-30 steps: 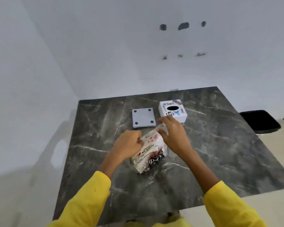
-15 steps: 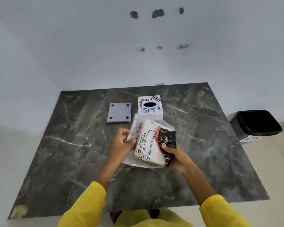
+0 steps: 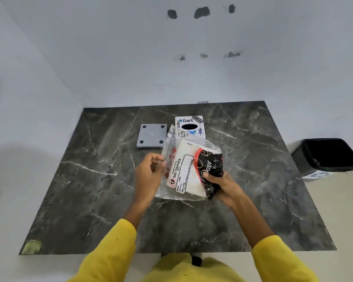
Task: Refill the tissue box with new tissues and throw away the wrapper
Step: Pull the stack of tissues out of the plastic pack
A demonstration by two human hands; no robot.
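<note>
Right hand (image 3: 222,186) clamps the lower right corner of the soft plastic-wrapped pack of white tissues (image 3: 189,169), thumb on top over the black printed end, fingers underneath. Left hand (image 3: 149,176) is half closed, fingertips pinching the loose clear wrapper film (image 3: 168,151) at the pack's left edge. Pack is held off the dark marble-patterned tabletop (image 3: 90,180), tilted, label side up, wrapper apparently opened along the far left side but tissues not out yet.

Just beyond the pack sits the white cube tissue box with stickers and a dark oval slot (image 3: 190,127), partly hidden behind the film. Beside it on the left lies a grey square panel with four dark dots (image 3: 152,135), probably the box's base. Black waste bin (image 3: 328,155) stands on the floor off the table's right side.

Risks: film is thin and slippery, so the pinch could slip or tear a strip only; pulling hard could drag the stack out crooked and spill tissues onto the table; a swinging pack could knock the box.
</note>
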